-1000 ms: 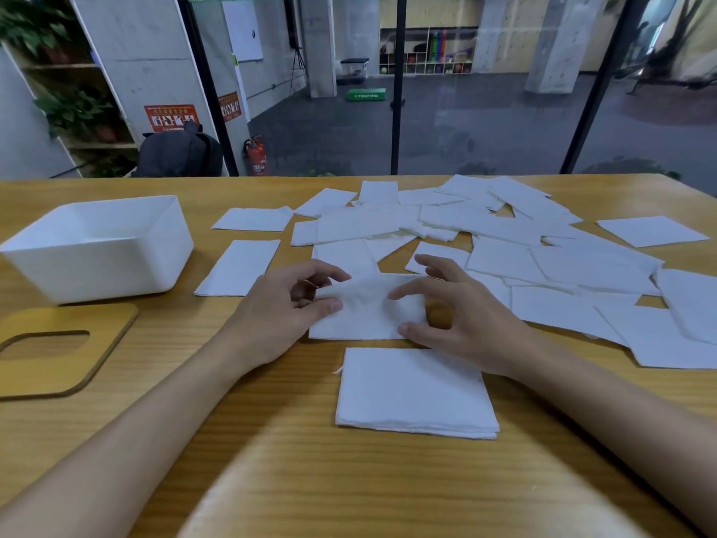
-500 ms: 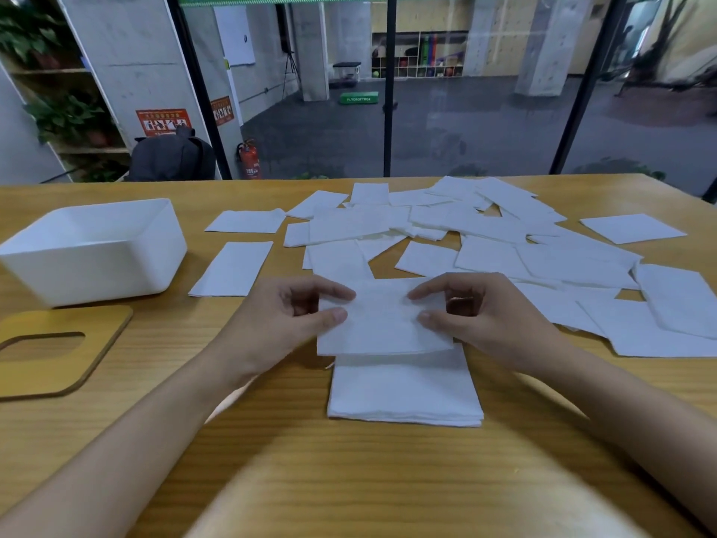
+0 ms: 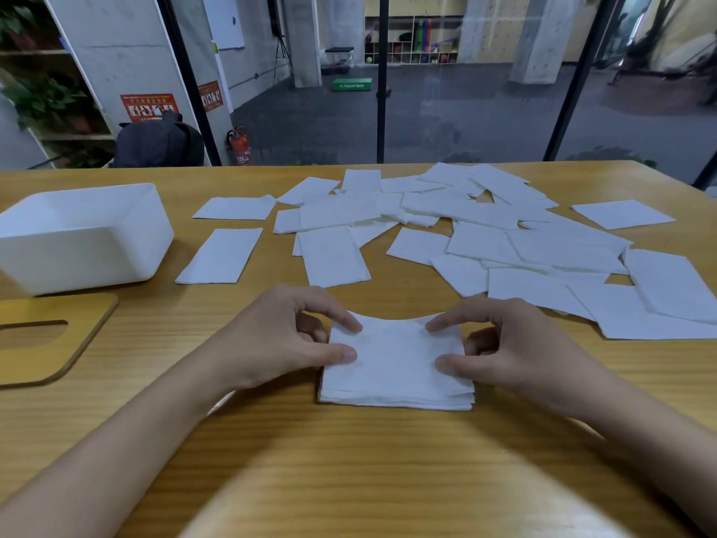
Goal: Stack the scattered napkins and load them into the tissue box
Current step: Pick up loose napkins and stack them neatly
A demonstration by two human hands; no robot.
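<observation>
Desk [image 3: 349,467]: yellow wood, a lengthwise grain, smooth finish.

Stack of napkins [image 3: 395,399]: white, soft, square paper sheets lying flat at the near centre of the desk, edges roughly aligned.

Top napkin [image 3: 394,347]: lies over the stack, and its far edge sags in a shallow curve. The left hand [image 3: 279,339] pinches its left side and the right hand [image 3: 520,347] its right side. Each grip is narrow, thumb and forefinger closed on the sheet.

Lid [image 3: 58,355]: flat wooden board with rounded corners and an oblong slot, lying at the left.

Tissue box [image 3: 89,246]: white, glossy, round-cornered and open-topped, just beyond the lid. Only its white inner walls show.

Scattered napkins [image 3: 504,246]: flat rectangles, many overlapping, spread across the far centre and right.
</observation>
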